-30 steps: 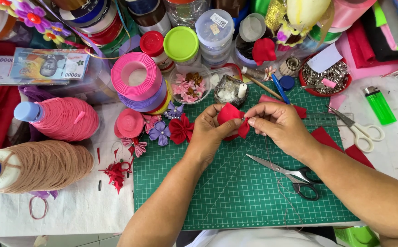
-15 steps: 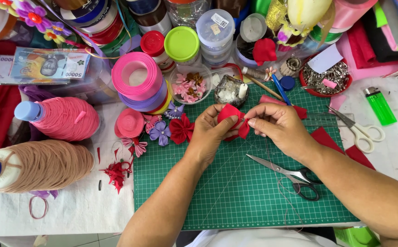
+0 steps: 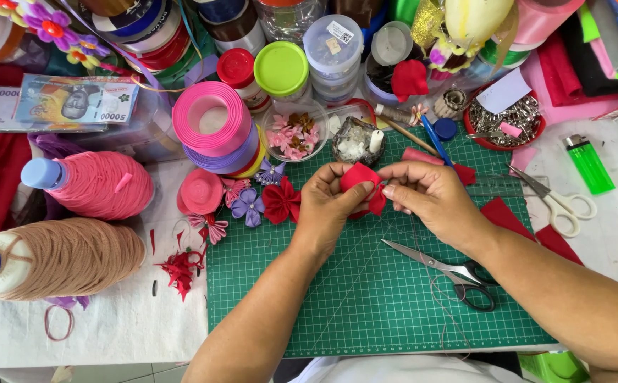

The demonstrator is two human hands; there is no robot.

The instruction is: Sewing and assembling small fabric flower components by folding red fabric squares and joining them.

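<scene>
Above a green cutting mat [image 3: 366, 298], the left hand [image 3: 330, 209] and right hand [image 3: 429, 198] pinch a folded red fabric piece [image 3: 361, 179] between their fingers [image 3: 388, 190], black-handled scissors [image 3: 451, 268] lying nearby.

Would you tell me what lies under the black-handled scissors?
The scissors lie on the green cutting mat, right of the left hand holding red fabric. Thin thread runs beside the handles; whether it passes beneath is unclear.
</scene>
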